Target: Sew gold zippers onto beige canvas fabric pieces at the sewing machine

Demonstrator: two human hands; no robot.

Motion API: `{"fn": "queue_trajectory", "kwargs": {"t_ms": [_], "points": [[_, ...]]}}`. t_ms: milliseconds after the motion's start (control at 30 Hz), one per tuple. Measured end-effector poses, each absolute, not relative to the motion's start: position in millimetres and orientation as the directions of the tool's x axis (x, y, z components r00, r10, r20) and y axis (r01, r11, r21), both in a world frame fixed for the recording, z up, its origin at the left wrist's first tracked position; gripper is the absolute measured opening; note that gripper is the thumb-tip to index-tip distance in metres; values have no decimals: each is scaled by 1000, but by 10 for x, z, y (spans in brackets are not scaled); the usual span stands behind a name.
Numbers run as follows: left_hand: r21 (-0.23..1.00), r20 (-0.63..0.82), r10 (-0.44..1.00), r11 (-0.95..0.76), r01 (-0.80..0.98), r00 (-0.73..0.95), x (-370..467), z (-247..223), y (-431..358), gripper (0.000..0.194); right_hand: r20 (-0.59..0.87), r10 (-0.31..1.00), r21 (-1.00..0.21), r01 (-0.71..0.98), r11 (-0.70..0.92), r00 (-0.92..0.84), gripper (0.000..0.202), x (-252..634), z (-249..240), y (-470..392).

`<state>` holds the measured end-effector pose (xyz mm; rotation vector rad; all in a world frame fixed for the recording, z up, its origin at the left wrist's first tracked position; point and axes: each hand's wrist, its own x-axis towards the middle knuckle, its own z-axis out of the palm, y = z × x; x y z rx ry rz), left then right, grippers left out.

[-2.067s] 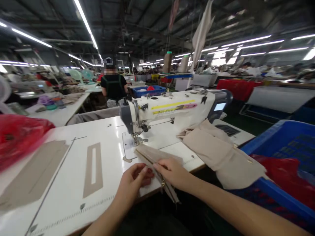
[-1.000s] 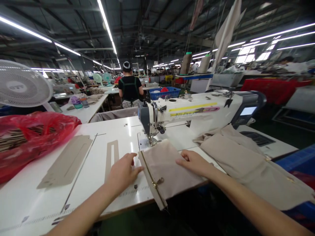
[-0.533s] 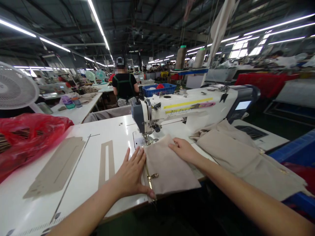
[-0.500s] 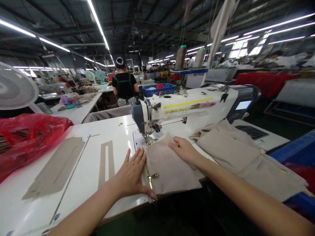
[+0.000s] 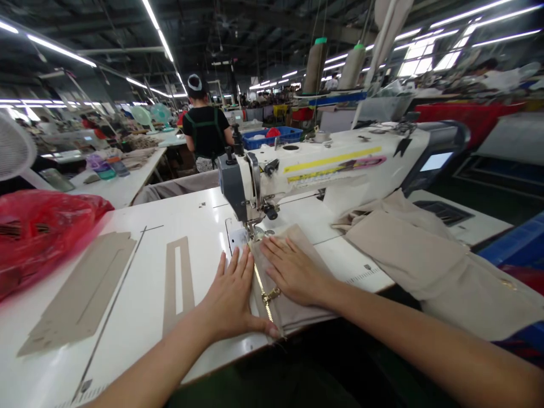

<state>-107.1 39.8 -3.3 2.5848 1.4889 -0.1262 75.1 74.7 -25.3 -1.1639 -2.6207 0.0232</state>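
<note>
A beige fabric piece point(image 5: 312, 314) lies on the white table under the head of a sewing machine point(image 5: 335, 164). A gold zipper point(image 5: 260, 279) with a metal pull runs along its left side. My left hand point(image 5: 232, 297) rests flat on the left edge of the fabric, fingers spread and thumb near the zipper's lower end. Flat on top of the cloth, just right of the zipper, lies my right hand point(image 5: 293, 272) with its fingers stretched toward the presser foot point(image 5: 251, 232). The needle area is partly hidden by the fabric and fingertips.
Left of the hands lie a slotted beige strip point(image 5: 170, 283) and a stack of beige pieces point(image 5: 85, 294). A red plastic bag point(image 5: 46, 238) sits beyond. More sewn fabric point(image 5: 425, 255) drapes off the table at right. A co-worker point(image 5: 204, 124) stands ahead, facing away.
My right hand has moved left and down from the fabric's upper right edge to lie flat beside the zipper. My left hand stays on the left edge. The view has shifted slightly.
</note>
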Motion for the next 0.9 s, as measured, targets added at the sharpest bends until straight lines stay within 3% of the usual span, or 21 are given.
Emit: {"fn": "queue_trajectory", "kwargs": {"t_ms": [167, 233, 333, 433, 533, 600, 700, 833, 900], "points": [[130, -94, 844, -515, 847, 528, -1082, -18, 311, 125, 219, 754, -253, 710, 657, -620, 52, 765, -437, 763], [171, -48, 821, -555, 814, 569, -1070, -10, 235, 97, 246, 755, -286, 699, 656, -608, 51, 791, -444, 790], [270, 72, 826, -555, 787, 558, -1020, -30, 132, 38, 281, 758, -324, 686, 652, -588, 50, 813, -445, 823], [413, 196, 858, -512, 753, 476, -939, -75, 37, 8, 281, 747, -302, 683, 665, -603, 47, 816, -458, 825], [476, 287, 854, -520, 709, 434, -884, -82, -123, 10, 291, 738, -272, 687, 674, -609, 47, 807, -471, 805], [411, 307, 798, -603, 684, 519, -926, -48, -255, 16, 296, 740, -255, 696, 671, -604, 47, 797, -463, 791], [186, 278, 747, -659, 729, 604, -1206, 15, -385, 47, 260, 748, -228, 714, 662, -610, 47, 779, -412, 768], [-133, 401, 841, -339, 931, 364, -1820, -48, -416, 82, 247, 681, -214, 646, 732, -690, 47, 741, -332, 721], [-205, 311, 858, -359, 910, 409, -2023, -130, -470, 90, 236, 649, -236, 606, 760, -723, 48, 721, -323, 699]]}}
